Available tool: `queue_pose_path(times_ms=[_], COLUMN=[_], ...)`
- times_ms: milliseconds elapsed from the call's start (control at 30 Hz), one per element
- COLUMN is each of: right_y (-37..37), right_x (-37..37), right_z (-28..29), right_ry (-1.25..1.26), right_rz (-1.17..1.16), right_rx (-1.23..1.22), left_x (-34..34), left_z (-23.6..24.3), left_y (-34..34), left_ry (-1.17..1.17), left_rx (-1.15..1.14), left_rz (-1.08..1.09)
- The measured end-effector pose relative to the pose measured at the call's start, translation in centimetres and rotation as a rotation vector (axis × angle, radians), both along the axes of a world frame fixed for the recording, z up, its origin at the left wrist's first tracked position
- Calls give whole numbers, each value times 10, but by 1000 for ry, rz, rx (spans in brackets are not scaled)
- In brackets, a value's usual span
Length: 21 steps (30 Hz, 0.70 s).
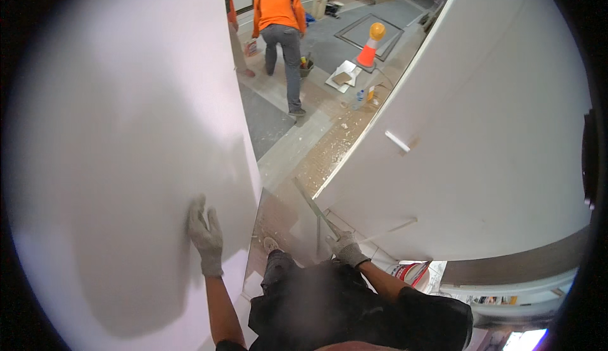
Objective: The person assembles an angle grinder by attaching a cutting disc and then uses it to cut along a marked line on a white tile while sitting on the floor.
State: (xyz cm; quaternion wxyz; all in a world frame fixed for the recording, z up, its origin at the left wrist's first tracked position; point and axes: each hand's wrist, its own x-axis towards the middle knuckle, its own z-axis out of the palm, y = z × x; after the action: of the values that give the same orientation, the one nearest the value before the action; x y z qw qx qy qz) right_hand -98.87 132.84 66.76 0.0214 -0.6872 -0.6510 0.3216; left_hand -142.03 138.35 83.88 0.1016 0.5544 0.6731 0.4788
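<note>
My left hand [206, 237], in a light knit glove, is raised flat against or just off the white wall [133, 129] on the left. Its fingers are stretched out with nothing between them, and I cannot tell whether the palm touches. My gloved right hand [346, 248] is closed round one end of a long, thin, greyish flat strip [311, 202]. The strip slants up and away to the left, over the floor of the doorway; its exact kind is unclear.
A white door-like panel [494, 129] with a pale handle [397, 141] fills the right. A red-and-white bucket [415, 275] stands low behind it. Beyond the opening, a person in orange [278, 9] bends over near an orange-and-white cone [368, 50], bottles [361, 98] and debris.
</note>
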Motion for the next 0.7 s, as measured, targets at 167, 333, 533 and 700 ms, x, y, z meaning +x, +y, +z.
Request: queue_pose_path(times_ms=[167, 333, 533, 700], right_y=[34, 90, 142, 196], right_x=[-40, -92, -114, -144], right_z=[14, 33, 56, 54], right_ry=[80, 139, -43, 346], right_rz=[-116, -144, -196, -486], right_rx=[-9, 312, 87, 166], left_x=[-17, -28, -32, -31], left_z=[-27, -48, -47, -50], left_y=[6, 23, 78, 141], left_ry=[-108, -326, -335, -292], left_rx=[-138, -143, -114, -102], left_rz=[-50, -90, -99, -161])
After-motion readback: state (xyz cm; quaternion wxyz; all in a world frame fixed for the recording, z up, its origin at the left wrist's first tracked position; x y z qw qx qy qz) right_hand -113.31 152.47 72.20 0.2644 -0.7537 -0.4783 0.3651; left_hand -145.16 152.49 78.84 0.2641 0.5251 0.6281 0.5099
